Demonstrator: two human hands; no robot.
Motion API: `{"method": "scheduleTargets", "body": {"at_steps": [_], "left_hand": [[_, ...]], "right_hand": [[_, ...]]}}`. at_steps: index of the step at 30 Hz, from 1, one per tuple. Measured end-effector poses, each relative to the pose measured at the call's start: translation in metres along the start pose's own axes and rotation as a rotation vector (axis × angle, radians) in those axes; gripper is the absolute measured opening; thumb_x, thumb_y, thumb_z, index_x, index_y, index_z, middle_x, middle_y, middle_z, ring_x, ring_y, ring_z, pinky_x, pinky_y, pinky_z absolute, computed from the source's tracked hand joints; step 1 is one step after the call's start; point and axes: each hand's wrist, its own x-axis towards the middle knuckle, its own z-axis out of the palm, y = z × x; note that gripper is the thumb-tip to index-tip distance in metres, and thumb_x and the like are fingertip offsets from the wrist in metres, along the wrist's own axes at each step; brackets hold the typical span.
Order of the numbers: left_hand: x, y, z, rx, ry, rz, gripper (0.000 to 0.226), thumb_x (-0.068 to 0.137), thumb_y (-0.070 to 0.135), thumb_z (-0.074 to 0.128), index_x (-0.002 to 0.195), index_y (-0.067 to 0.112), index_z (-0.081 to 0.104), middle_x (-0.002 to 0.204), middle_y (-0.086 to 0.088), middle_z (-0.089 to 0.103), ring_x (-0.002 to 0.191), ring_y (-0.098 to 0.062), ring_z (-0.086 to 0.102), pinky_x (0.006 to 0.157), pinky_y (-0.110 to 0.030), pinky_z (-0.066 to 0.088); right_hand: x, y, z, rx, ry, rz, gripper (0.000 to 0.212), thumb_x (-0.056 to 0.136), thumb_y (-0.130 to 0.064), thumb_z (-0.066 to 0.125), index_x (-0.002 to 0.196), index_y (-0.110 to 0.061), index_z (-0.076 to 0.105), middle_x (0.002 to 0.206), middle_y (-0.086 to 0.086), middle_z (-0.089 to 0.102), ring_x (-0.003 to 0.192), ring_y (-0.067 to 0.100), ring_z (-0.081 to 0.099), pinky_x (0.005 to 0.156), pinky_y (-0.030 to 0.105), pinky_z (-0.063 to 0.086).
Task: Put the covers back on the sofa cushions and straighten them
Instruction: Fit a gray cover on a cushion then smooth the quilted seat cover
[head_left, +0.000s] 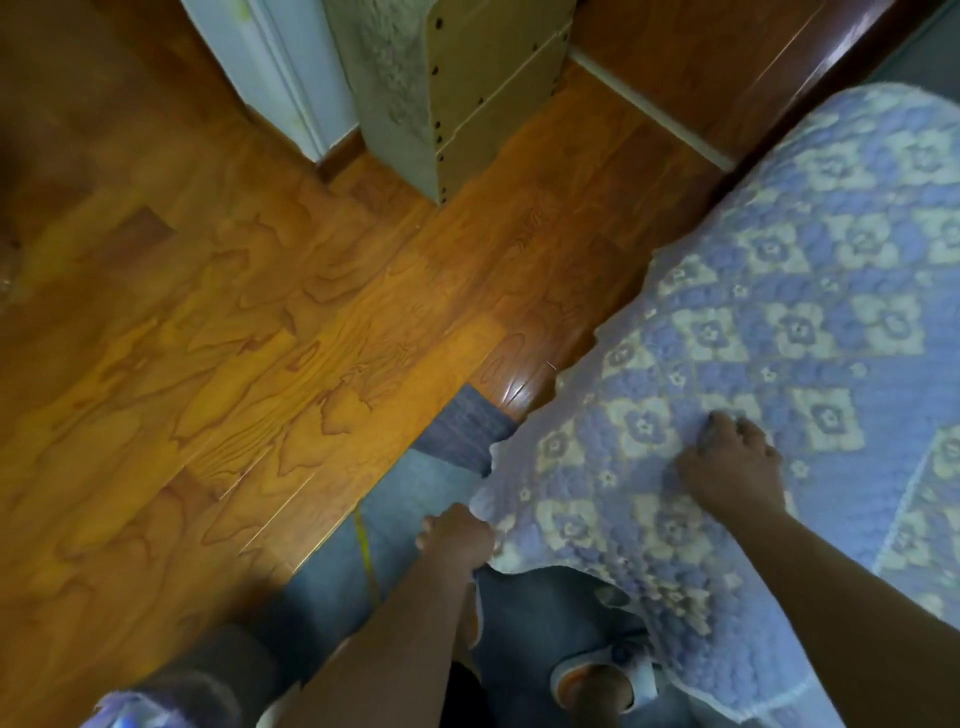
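A quilted cover (810, 312) in lilac blue with cream flower squares lies draped over the sofa cushion along the right side of the head view. Its scalloped edge hangs toward the floor. My left hand (460, 535) grips that lower edge near my knee, fingers closed on the fabric. My right hand (732, 462) rests on top of the cover, with its fingers curled and pinching the quilted surface. The cushion under the cover is hidden.
Orange-brown wooden floor (260, 338) fills the left and middle. A pale chipboard cabinet (467, 93) stands at the top, next to a white door frame (280, 78). The sofa's dark wooden frame (727, 67) runs along the top right. My jeans-clad legs (415, 519) are below.
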Motion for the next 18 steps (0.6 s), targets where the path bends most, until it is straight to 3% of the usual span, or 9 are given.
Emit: {"method": "scheduleTargets", "body": {"at_steps": [3,6,8,9,11,13,15,17,18], "left_hand": [[-0.004,0.021,-0.020,-0.183,-0.167,0.146,0.042,0.100,0.016,0.048,0.141,0.008,0.049,0.144,-0.011,0.049,0.130,-0.028,0.050,0.092,-0.026,0.042],[-0.009,0.059,-0.038,-0.210,-0.210,0.336,0.046,0.098,0.019,0.048,0.144,0.020,0.050,0.131,-0.008,0.059,0.107,-0.025,0.061,0.079,-0.025,0.048],[-0.016,0.087,-0.043,-0.167,-0.294,0.405,0.047,0.094,0.025,0.049,0.141,0.024,0.052,0.127,-0.002,0.058,0.112,-0.026,0.059,0.084,-0.026,0.048],[-0.024,0.102,-0.044,-0.141,-0.322,0.444,0.045,0.090,0.025,0.052,0.135,0.025,0.056,0.123,0.001,0.057,0.113,-0.025,0.059,0.084,-0.026,0.047],[-0.040,0.143,-0.044,-0.089,-0.341,0.523,0.031,0.079,0.020,0.057,0.108,0.026,0.065,0.108,-0.003,0.063,0.092,-0.020,0.061,0.072,-0.026,0.043],[-0.055,0.191,-0.040,0.041,-0.311,0.599,0.025,0.086,0.012,0.055,0.106,0.022,0.066,0.107,-0.010,0.065,0.078,-0.015,0.057,0.067,-0.027,0.042],[-0.065,0.240,-0.041,0.185,-0.278,0.637,0.032,0.095,0.006,0.050,0.123,0.015,0.063,0.117,-0.008,0.064,0.092,-0.017,0.061,0.074,-0.027,0.046],[-0.076,0.297,-0.038,0.322,-0.251,0.666,0.035,0.097,0.014,0.053,0.131,0.012,0.059,0.131,-0.005,0.059,0.112,-0.019,0.060,0.087,-0.023,0.050],[-0.077,0.321,-0.034,0.391,-0.242,0.675,0.037,0.095,0.020,0.055,0.132,0.013,0.058,0.137,-0.006,0.057,0.118,-0.021,0.059,0.096,-0.028,0.050]], "right_hand": [[0.022,-0.021,-0.021,0.028,-0.022,0.161,0.048,0.093,-0.027,0.051,0.135,-0.005,0.043,0.138,0.024,0.040,0.130,0.043,0.037,0.111,0.049,0.031],[0.036,-0.041,-0.039,0.102,-0.099,0.321,0.064,0.086,-0.037,0.062,0.139,-0.006,0.041,0.141,0.023,0.037,0.128,0.044,0.043,0.108,0.045,0.034],[0.035,-0.049,-0.043,0.137,-0.120,0.319,0.070,0.084,-0.040,0.064,0.141,-0.007,0.039,0.143,0.022,0.036,0.129,0.044,0.042,0.108,0.046,0.034],[0.034,-0.050,-0.044,0.154,-0.112,0.297,0.069,0.085,-0.040,0.063,0.140,-0.007,0.039,0.143,0.023,0.037,0.130,0.044,0.042,0.108,0.046,0.034],[0.027,-0.046,-0.050,0.198,-0.129,0.281,0.061,0.086,-0.039,0.059,0.136,-0.008,0.043,0.139,0.021,0.040,0.129,0.042,0.044,0.107,0.044,0.036],[0.028,-0.033,-0.058,0.258,-0.185,0.278,0.051,0.086,-0.040,0.058,0.127,-0.011,0.049,0.132,0.017,0.045,0.125,0.039,0.048,0.103,0.041,0.039],[0.037,-0.019,-0.073,0.363,-0.246,0.268,0.044,0.088,-0.037,0.057,0.123,-0.012,0.053,0.130,0.015,0.051,0.123,0.035,0.051,0.102,0.037,0.042],[0.051,0.005,-0.093,0.567,-0.292,0.326,0.042,0.090,-0.030,0.056,0.128,-0.011,0.053,0.133,0.016,0.052,0.125,0.033,0.050,0.102,0.034,0.042],[0.056,0.019,-0.104,0.650,-0.311,0.368,0.045,0.090,-0.026,0.056,0.132,-0.011,0.051,0.136,0.016,0.050,0.127,0.033,0.049,0.102,0.034,0.041]]}}
